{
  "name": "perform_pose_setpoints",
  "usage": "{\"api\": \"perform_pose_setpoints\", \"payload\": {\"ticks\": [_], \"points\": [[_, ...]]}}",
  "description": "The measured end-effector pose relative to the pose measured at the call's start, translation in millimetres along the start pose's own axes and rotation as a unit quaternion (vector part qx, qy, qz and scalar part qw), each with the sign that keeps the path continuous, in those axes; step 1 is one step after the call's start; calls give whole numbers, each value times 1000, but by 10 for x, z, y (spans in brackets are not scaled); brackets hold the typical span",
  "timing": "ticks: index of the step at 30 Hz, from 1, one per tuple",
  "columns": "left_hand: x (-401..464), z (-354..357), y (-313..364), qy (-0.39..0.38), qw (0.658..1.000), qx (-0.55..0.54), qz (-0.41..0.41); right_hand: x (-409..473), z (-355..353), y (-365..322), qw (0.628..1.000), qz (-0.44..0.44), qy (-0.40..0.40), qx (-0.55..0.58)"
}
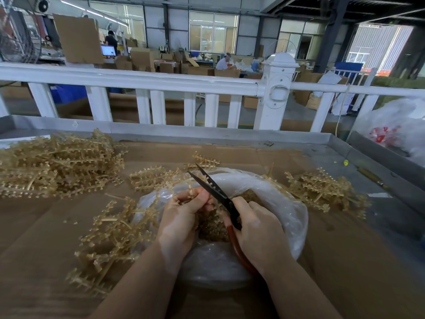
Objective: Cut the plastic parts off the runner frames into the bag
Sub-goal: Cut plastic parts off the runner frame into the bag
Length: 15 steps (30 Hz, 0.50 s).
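Trimming over the bag [271, 199] | left hand [181, 215] pinches a runner frame [190, 192] above the bag mouth at 6 o'clock on the surface [253, 155] | right hand [257, 224] grips scissors [213, 189], blades parted | best cut close to each part so pieces drop inside | uncut frames [57, 162] heaped at 10 o'clock

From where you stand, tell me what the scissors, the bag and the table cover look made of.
Scissors: dark, matte metal blades by the look; glossy reddish-brown handles, probably plastic-coated. Bag: thin, translucent, crinkled plastic film with soft glare. Table cover: flat brown sheet with a dull surface, likely cardboard.
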<state>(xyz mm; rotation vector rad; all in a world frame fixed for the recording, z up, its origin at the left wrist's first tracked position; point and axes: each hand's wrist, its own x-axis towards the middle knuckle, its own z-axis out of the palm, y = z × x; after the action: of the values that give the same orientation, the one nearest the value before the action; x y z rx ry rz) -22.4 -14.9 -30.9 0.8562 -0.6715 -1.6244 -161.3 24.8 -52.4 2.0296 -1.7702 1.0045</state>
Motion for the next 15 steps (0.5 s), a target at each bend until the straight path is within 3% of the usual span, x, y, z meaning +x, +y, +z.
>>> {"api": "perform_pose_setpoints", "payload": {"ticks": [15], "points": [[11, 2, -11, 5, 1000, -4, -15, -13, 1, 7, 1000, 8, 6, 11]]}}
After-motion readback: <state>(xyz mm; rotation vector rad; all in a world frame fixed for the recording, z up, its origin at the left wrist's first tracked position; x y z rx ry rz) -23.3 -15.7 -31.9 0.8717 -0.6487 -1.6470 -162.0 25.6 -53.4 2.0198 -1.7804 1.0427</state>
